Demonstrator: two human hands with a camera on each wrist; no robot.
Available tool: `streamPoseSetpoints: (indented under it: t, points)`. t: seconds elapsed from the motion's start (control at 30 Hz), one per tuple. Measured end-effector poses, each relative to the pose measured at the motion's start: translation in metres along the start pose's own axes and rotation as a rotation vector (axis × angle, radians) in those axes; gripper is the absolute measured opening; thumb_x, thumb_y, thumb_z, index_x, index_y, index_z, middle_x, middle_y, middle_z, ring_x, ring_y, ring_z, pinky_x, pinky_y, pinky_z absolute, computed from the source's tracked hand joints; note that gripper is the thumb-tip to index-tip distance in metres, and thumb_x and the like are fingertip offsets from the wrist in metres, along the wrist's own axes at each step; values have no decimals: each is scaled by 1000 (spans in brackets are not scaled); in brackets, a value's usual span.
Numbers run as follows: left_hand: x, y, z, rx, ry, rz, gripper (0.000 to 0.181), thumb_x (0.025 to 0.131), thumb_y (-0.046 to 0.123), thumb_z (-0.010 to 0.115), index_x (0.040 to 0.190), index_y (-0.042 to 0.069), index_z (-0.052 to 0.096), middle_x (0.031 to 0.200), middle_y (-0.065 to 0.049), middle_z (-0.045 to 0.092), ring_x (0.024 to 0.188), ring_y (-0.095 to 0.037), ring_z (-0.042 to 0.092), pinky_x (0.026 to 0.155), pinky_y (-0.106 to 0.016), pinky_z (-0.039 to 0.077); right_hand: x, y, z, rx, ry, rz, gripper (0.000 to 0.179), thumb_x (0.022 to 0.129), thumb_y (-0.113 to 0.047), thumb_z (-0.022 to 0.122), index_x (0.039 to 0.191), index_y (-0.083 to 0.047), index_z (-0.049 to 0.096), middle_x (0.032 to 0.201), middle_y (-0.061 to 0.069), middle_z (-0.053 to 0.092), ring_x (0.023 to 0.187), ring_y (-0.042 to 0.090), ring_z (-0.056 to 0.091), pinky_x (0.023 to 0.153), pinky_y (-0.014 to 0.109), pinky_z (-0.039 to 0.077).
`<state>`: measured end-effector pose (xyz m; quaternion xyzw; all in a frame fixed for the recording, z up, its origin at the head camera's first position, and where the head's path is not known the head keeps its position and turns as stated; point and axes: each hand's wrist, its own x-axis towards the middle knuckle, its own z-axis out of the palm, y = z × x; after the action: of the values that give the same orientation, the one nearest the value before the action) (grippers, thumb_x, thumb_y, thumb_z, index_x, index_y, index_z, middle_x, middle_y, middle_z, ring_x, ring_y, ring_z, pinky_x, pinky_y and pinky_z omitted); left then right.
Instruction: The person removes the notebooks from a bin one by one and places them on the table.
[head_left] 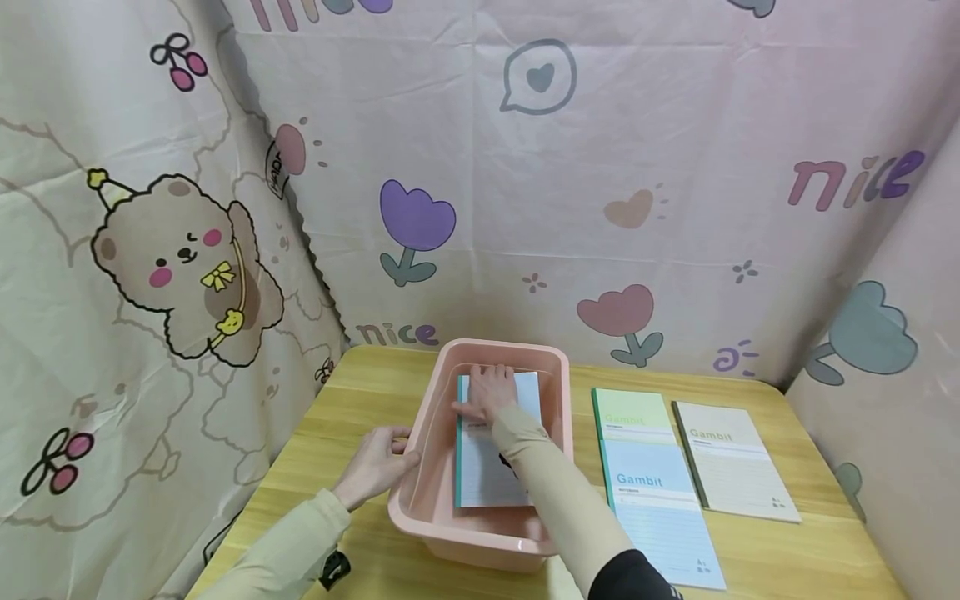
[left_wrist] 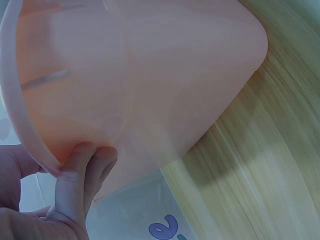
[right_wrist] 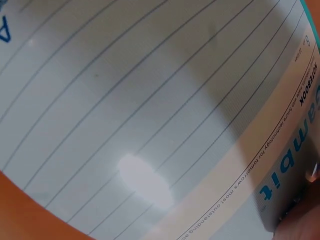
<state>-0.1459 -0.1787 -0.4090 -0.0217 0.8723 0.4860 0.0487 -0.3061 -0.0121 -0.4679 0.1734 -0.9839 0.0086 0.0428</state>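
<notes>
A pink plastic tub point(head_left: 472, 533) stands on the wooden table point(head_left: 360, 392). Inside it lies a light-blue "Gambit" notebook point(head_left: 480, 475) with a teal spine. My right hand point(head_left: 491, 396) rests flat on the far half of that notebook, fingers straight. The right wrist view shows the lined notebook cover point(right_wrist: 150, 115) close up, with a fingertip point(right_wrist: 300, 222) at its lower right corner. My left hand point(head_left: 382, 462) grips the tub's left rim. In the left wrist view its fingers point(left_wrist: 75, 170) curl over the tub's rim and wall point(left_wrist: 140, 75).
Three more notebooks lie on the table right of the tub: a green one point(head_left: 633, 414), a blue one point(head_left: 660, 508) and a white one point(head_left: 731, 458). Printed fabric walls point(head_left: 525, 208) close in the back and both sides.
</notes>
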Motion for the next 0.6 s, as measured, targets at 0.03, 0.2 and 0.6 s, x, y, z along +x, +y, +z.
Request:
streamPoseSetpoints:
  t: [0.03, 0.2, 0.6]
  points:
    - [0, 0, 0, -2, -1, 2, 43, 86, -1, 63, 127, -12, 61, 105, -27, 75, 90, -34, 76, 73, -41, 65, 0, 0, -3, -4, 4, -5, 79, 82, -75, 60, 129, -11, 56, 127, 16, 66, 116, 31, 60, 102, 44, 47]
    - [0, 0, -1, -16, -14, 12, 43, 87, -1, 62, 128, -13, 60, 107, -29, 73, 91, -36, 76, 73, -42, 65, 1, -2, -19, 9, 31, -27, 72, 82, -74, 61, 117, -12, 56, 113, 14, 69, 103, 30, 61, 93, 42, 48]
    - [-1, 1, 0, -10, -8, 11, 42, 87, -2, 62, 127, -15, 59, 110, -31, 72, 94, -38, 75, 76, -42, 65, 1, -3, -67, 30, 88, -83, 71, 84, -72, 58, 123, -12, 58, 114, 13, 69, 103, 28, 61, 93, 41, 48]
